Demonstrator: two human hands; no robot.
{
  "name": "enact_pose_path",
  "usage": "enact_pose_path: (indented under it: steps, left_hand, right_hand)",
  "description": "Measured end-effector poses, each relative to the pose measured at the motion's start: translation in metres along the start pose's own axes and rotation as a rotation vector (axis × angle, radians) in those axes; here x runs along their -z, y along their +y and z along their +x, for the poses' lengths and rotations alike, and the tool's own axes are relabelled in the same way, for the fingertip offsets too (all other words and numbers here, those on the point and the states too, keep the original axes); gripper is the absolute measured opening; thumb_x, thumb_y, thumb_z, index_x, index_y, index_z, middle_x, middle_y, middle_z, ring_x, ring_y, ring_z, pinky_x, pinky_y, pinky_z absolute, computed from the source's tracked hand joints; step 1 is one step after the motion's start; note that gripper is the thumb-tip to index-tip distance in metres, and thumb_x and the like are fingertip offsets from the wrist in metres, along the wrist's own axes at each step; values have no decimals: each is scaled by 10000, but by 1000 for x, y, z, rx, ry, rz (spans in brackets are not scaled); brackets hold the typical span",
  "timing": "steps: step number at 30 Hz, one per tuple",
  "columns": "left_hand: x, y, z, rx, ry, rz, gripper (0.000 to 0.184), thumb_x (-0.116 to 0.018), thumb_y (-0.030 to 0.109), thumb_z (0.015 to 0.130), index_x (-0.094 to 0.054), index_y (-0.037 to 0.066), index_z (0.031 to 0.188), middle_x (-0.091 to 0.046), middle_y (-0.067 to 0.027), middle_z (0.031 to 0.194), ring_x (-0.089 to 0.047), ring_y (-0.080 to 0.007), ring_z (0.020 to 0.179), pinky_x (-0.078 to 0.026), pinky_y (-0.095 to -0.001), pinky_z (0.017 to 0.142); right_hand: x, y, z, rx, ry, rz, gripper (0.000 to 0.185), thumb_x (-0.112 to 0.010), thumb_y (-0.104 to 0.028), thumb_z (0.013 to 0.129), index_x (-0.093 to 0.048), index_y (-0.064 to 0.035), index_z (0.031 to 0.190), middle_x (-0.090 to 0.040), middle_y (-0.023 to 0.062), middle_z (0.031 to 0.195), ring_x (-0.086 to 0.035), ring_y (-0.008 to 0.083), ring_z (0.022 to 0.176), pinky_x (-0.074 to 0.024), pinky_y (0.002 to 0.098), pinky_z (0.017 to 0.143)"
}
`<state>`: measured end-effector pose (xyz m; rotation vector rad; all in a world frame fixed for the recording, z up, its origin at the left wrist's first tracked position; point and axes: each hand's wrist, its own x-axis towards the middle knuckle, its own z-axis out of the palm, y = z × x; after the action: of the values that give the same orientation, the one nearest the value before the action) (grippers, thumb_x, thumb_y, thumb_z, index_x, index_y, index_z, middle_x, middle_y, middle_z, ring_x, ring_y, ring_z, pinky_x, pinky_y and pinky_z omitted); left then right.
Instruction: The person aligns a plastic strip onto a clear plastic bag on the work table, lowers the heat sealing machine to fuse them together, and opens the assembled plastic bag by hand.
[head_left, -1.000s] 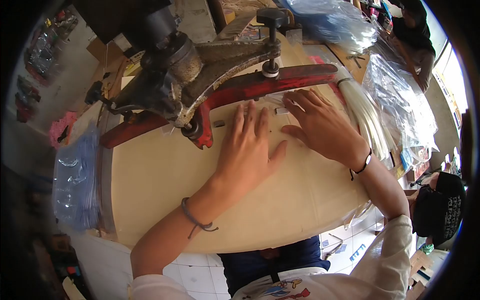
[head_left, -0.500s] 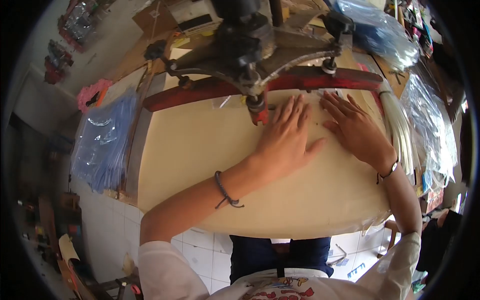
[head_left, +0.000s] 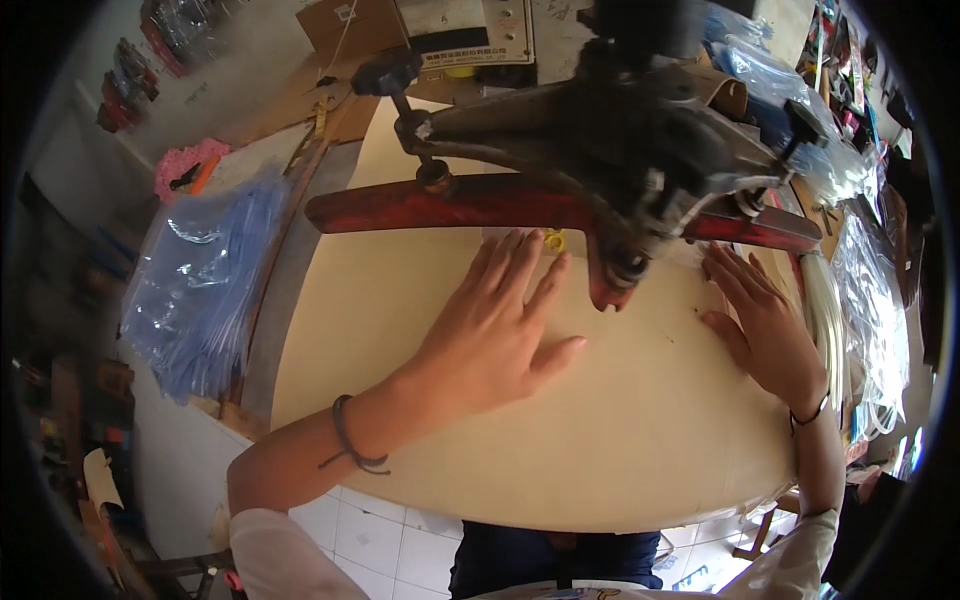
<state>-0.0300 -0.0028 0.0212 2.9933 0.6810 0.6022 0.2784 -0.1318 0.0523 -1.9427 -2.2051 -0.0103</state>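
My left hand lies flat on the tan sheet, fingers spread and pointing away from me. Its fingertips reach the edge of a red bar under a dark metal machine head. Beside those fingertips shows a small yellow mark on what looks like clear plastic. To the right of the bar's notched red end, my right hand rests open, fingertips by the bar's right part. What lies beneath the fingertips of both hands is partly hidden.
Bluish clear plastic pieces are stacked on the left. More clear plastic and a bundle of pale strips lie at the right. At the back stand a cardboard box and a labelled machine panel.
My left hand has moved left, from the right side of the notched red end to its left side. The hands are farther apart. The view has shifted, and the yellow mark now shows.
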Motion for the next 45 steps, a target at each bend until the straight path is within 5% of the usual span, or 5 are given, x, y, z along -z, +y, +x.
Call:
enact_pose_path:
  steps: [5, 21, 33, 38, 45]
  left_hand:
    - [-2, 0, -1, 88, 2, -84, 798, -667, 456, 953, -413, -103, 1464, -330, -382, 1458, -382, -564, 1351, -368, -589, 1147]
    - [18, -19, -1, 147, -123, -119, 805, -659, 450, 969, -401, -128, 1466, -395, -315, 1486, -412, -496, 1384, -378, -524, 1174]
    - [29, -16, 1, 257, -323, -75, 840, -620, 437, 1002, -289, -98, 1559, -286, -297, 1628, -258, -412, 1536, -267, -459, 1258]
    - [30, -10, 5, 245, -313, -59, 767, -600, 390, 1016, -329, -119, 1521, -294, -324, 1594, -313, -477, 1476, -294, -505, 1230]
    - [26, -9, 0, 241, -306, -14, 737, -575, 366, 1028, -331, -137, 1509, -298, -337, 1579, -335, -486, 1455, -307, -503, 1222]
  right_hand:
    - [9, -9, 3, -54, -87, -26, 571, -659, -225, 980, -497, 35, 1461, -466, 239, 1554, -400, 412, 1471, -305, 510, 1241]
    - [10, -9, 3, -87, -117, -42, 593, -651, -247, 979, -478, 25, 1476, -450, 229, 1570, -417, 419, 1456, -304, 516, 1238]
    - [3, 0, -4, 4, -55, -71, 607, -625, -316, 1008, -453, 20, 1483, -396, 210, 1611, -353, 388, 1502, -264, 504, 1263]
    - [1, 1, -7, 47, -16, -188, 611, -563, -401, 1044, -503, 56, 1446, -455, 223, 1561, -393, 361, 1481, -287, 478, 1258]
    - [2, -2, -7, 20, -29, -162, 595, -610, -353, 1020, -495, 38, 1454, -455, 211, 1567, -394, 364, 1483, -279, 500, 1258]
